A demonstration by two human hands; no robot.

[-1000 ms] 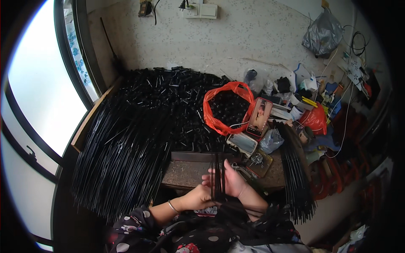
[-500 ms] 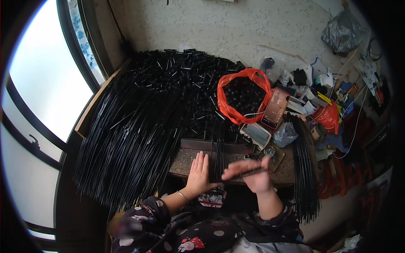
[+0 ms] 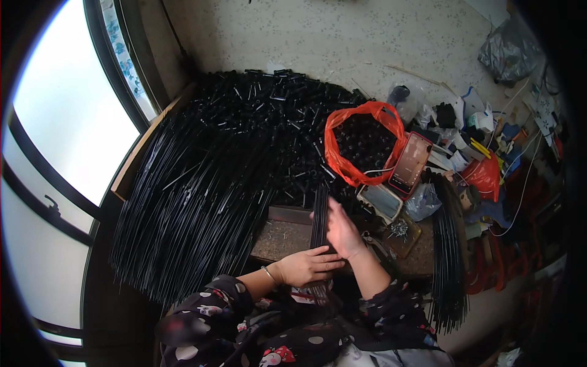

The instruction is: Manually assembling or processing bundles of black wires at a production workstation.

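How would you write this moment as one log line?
left hand: lying across black rod bundle; right hand: at bundle's right side; phone: beside red bag

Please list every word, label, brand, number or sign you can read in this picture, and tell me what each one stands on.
No text is readable here.
Phone screen: small marks, too small to read.
White item in the clutter at right: too small to read.
Black rods at the hands: no lettering can be made out.
Patterned clothing: dots and cartoon figures, no readable words.

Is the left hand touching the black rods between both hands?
Touching: the head view shows the left hand laid across the black rods, partly covering them.
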